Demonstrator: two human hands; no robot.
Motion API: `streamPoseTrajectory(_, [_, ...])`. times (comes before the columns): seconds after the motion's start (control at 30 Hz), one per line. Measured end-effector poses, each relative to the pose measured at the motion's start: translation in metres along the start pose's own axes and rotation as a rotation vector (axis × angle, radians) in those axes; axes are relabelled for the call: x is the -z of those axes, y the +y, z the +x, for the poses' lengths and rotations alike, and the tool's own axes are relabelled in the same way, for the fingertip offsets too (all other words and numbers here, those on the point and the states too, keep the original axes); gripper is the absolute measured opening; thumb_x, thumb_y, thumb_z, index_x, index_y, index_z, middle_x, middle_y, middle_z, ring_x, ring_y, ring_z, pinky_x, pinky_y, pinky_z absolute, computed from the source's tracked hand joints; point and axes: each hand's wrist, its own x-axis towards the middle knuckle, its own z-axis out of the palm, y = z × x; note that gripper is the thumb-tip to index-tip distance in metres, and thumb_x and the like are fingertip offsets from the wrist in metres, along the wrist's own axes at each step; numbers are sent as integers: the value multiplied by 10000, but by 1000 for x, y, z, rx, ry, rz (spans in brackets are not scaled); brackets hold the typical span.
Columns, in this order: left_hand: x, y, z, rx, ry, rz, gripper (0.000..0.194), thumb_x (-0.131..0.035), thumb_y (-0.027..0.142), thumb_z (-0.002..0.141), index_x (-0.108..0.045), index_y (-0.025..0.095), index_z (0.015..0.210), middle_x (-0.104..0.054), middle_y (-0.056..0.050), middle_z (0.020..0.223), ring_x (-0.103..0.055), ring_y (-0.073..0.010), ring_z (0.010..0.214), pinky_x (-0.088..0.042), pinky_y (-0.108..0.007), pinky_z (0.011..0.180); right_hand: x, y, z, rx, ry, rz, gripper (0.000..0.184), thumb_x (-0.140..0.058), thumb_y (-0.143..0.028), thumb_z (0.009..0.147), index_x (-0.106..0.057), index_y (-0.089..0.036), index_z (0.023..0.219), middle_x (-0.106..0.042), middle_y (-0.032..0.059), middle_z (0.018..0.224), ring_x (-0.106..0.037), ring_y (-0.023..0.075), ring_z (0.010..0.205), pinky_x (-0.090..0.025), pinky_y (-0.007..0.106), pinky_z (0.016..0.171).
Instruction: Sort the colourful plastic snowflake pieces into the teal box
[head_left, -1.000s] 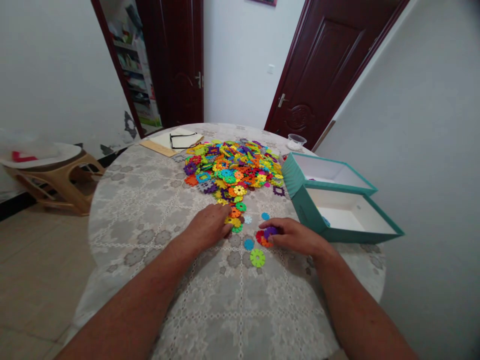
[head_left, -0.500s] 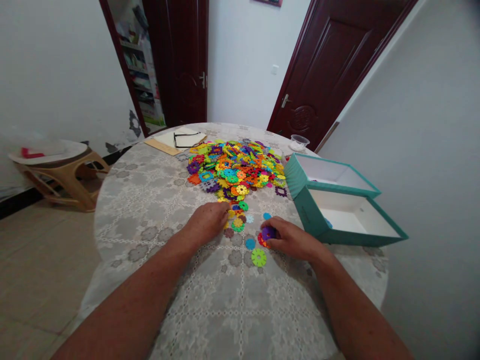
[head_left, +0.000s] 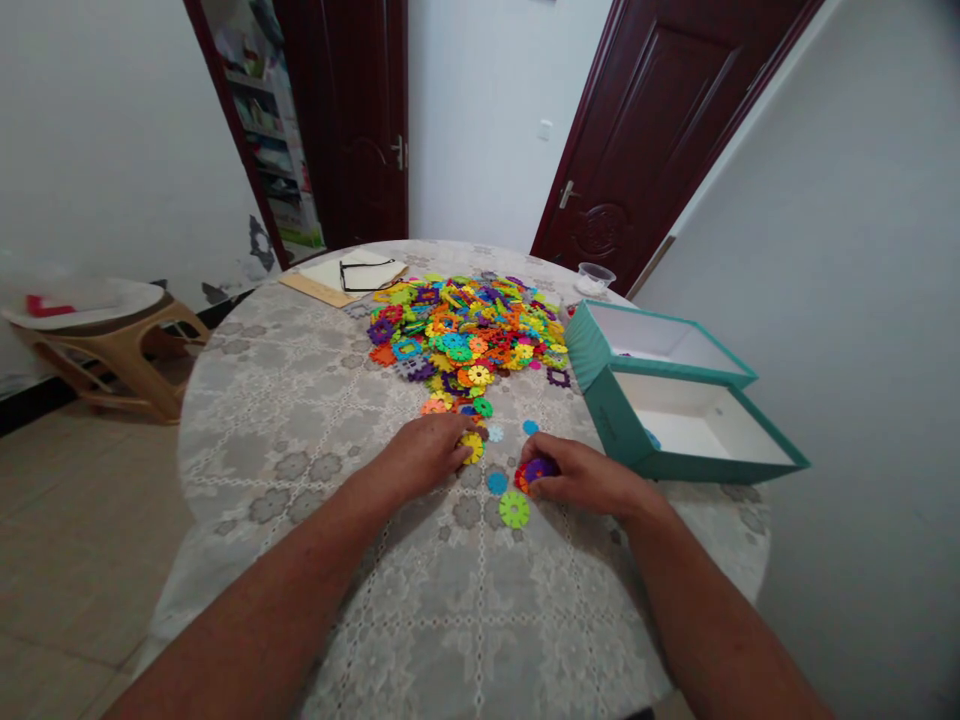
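Between the fingers and thumb of my left hand (head_left: 431, 450) is a yellow notched disc (head_left: 472, 448), with a few other pieces close around it. My right hand (head_left: 577, 475) grips a purple notched disc (head_left: 539, 470); red and orange discs (head_left: 522, 480) show beside and under it. Between the hands lie a blue disc (head_left: 497, 483) and a pale disc (head_left: 496, 433). A lime green disc (head_left: 514, 510) lies nearer to me. Beyond my left hand rises a big heap of coloured plastic pieces (head_left: 472, 330), and a green disc (head_left: 483, 407) sits at its near edge.
On the right stands a teal box (head_left: 626, 430) with two white-lined parts, one holding a blue piece. Glasses (head_left: 367, 276) rest on papers (head_left: 315, 285) at the back left. A clear plastic cup (head_left: 596, 277) is at the back right. A stool (head_left: 127, 350) stands left of the table.
My left hand has come slightly toward me and now has a yellow disc at its fingertips. My right hand stays in place with the purple disc. The view has shifted slightly.
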Motion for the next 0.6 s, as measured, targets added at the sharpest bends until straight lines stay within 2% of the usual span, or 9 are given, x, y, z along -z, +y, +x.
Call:
streamPoseTrajectory(0.13, [-5,-1,0,-51,22,91,353,-583,247,935,-698,280,1267,-709,-86,1218,-631,-260,1144,-473,-357,966,4,-5,-5,57,-114,111,388,-718,-306,884,-648,-250,1262,-686,5,1035,-616,186,920,-461,284,786])
streamPoseTrajectory(0.2, [-6,-2,-1,-54,35,109,343,-592,265,934,-674,273,1267,-680,-89,1236,-606,-266,1184,-470,-368,994,1,-10,-7,58,-179,61,462,-730,-327,885,-632,-262,1332,-691,5,1021,-618,185,900,-462,280,773])
streamPoseTrajectory(0.27, [-7,-2,-1,-42,45,119,290,-595,282,932,-664,251,1213,-667,-90,1209,-603,-262,1167,-475,-362,978,-4,-16,-7,44,-174,-58,483,-722,-296,878,-628,-264,1352,-699,16,1033,-622,191,905,-454,285,785])
streamPoseTrajectory(0.33, [-8,-2,-1,-30,50,123,221,-600,294,927,-649,235,1135,-669,-90,1184,-607,-260,1137,-477,-356,951,-11,-20,-6,41,-137,-161,453,-697,-233,864,-642,-253,1313,-707,31,1073,-628,197,933,-442,291,808])
streamPoseTrajectory(0.5, [-8,-1,0,16,32,99,125,-588,280,916,-597,232,1030,-697,-81,1126,-632,-252,1040,-471,-342,852,-20,-22,-3,87,-109,-283,201,-646,-180,854,-666,-210,1051,-693,49,1035,-614,200,925,-421,290,789])
streamPoseTrajectory(0.6, [-9,0,-1,-6,40,67,146,-585,269,913,-595,236,1054,-704,-74,1124,-641,-248,1027,-468,-336,836,-19,-23,-3,94,-100,-280,231,-653,-179,852,-658,-208,1080,-691,53,1058,-615,201,945,-429,290,810])
